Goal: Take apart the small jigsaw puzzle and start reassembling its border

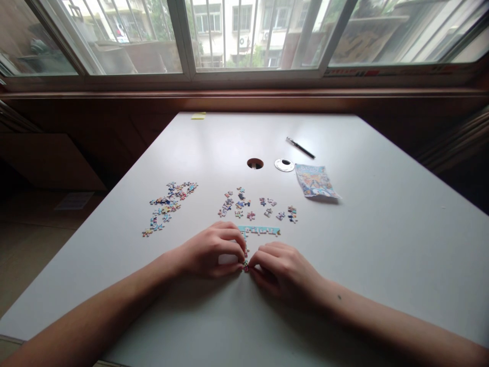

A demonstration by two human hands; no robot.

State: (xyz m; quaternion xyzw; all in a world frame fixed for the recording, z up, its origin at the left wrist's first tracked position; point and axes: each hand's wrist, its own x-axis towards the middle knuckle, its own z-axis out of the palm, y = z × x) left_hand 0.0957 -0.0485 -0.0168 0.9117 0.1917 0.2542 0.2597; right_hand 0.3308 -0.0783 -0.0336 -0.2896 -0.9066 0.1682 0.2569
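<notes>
Between my two hands lies a small jigsaw puzzle piece [245, 267] at the lower end of a narrow strip of joined pieces. My left hand [216, 250] has its thumb and fingertips at the left side of this piece. From the right, my right hand [284, 267] pinches at the same piece with thumb and index finger. A light blue row of joined pieces [262, 231] runs to the right from the top of the strip, just beyond my fingers. My left fingers partly hide the corner and the strip.
Loose puzzle pieces [240, 204] lie scattered beyond my hands, with a larger pile [168, 204] to the left. Farther back on the white table [382, 229] are a picture sheet [316, 180], a pen [300, 148], a round cover [284, 165], a cable hole [255, 163] and a yellow note [198, 116].
</notes>
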